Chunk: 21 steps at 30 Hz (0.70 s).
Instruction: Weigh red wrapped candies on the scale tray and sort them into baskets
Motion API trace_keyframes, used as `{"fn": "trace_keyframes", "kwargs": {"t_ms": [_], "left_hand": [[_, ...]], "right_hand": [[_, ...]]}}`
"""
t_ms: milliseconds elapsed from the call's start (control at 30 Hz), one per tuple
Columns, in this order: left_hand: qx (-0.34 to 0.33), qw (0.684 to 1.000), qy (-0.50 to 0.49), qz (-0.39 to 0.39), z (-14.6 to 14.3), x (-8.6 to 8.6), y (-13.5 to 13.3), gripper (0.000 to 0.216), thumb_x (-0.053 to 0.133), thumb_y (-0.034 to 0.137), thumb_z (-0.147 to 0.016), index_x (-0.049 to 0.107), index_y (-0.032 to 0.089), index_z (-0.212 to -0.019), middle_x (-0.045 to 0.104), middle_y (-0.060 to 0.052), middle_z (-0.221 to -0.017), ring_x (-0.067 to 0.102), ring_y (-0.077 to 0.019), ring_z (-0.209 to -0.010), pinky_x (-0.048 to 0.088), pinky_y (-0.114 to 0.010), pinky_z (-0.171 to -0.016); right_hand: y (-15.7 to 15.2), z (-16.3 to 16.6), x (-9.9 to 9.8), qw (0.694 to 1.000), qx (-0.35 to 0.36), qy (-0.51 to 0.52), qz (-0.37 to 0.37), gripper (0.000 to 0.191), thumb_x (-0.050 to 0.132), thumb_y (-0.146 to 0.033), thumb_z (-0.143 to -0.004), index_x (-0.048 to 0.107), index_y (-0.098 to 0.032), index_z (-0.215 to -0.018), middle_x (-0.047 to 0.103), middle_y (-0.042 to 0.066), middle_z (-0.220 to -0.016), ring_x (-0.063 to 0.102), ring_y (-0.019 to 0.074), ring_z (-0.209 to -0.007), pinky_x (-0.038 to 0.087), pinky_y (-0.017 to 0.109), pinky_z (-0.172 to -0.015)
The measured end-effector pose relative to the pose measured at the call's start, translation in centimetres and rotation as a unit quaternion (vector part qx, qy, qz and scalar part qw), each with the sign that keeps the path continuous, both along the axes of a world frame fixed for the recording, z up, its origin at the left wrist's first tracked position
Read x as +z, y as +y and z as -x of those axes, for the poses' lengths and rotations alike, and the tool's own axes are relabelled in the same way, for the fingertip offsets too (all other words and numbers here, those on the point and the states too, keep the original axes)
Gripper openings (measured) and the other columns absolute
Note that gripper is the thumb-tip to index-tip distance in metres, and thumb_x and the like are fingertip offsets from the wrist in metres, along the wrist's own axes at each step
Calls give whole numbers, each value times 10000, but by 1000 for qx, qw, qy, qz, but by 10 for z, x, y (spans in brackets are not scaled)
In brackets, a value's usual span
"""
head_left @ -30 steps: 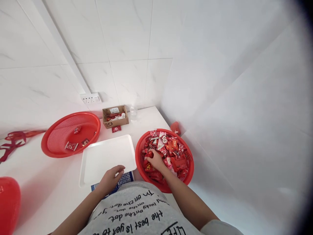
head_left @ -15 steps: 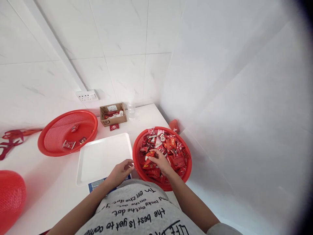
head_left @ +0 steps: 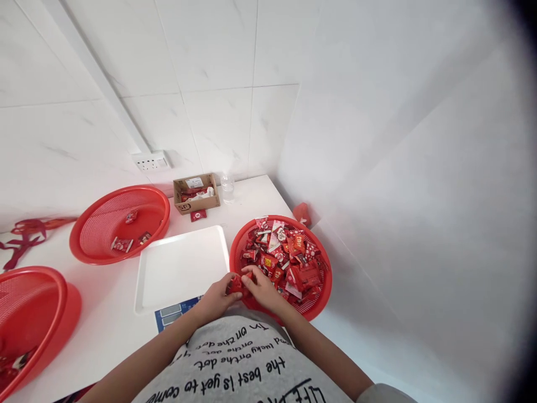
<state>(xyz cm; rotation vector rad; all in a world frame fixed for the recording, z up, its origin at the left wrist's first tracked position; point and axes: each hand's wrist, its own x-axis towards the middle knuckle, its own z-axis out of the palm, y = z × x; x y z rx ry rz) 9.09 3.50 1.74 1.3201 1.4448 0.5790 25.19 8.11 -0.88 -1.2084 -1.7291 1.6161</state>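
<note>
Head view: left hand (head_left: 216, 300) and right hand (head_left: 263, 291) pinch one small red wrapped packet (head_left: 235, 284) together; round red mesh basket (head_left: 324, 291) heaped, likely barely started; far red basket (head_left: 90, 254) holds few.

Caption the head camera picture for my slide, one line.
Left hand and right hand hold one small red packet over the near rim of a full red basket, beside a white tray.
</note>
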Motion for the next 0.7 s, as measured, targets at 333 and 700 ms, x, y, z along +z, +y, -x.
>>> {"fn": "trace_keyframes", "kwargs": {"t_ms": [333,700], "left_hand": [[296,933,-194,59,32,15,-21,359,640,403,-682,546,184,-950,648,-45,-939,588,-183,-863,456,-296,-760],[421,803,-397,140,64,9,-53,255,661,165,-700,573,200,-937,646,-28,-923,628,-140,-761,502,-268,-724]], "right_hand": [[39,-4,-43,992,-47,-79,-83,359,485,-245,-744,567,-189,-1090,566,87,-1130,531,188,-1018,419,355,-893],[30,4,-58,991,-83,-103,-18,351,496,-290,-744,616,-114,-1022,613,123,-1069,567,213,-982,414,360,-905]]}}
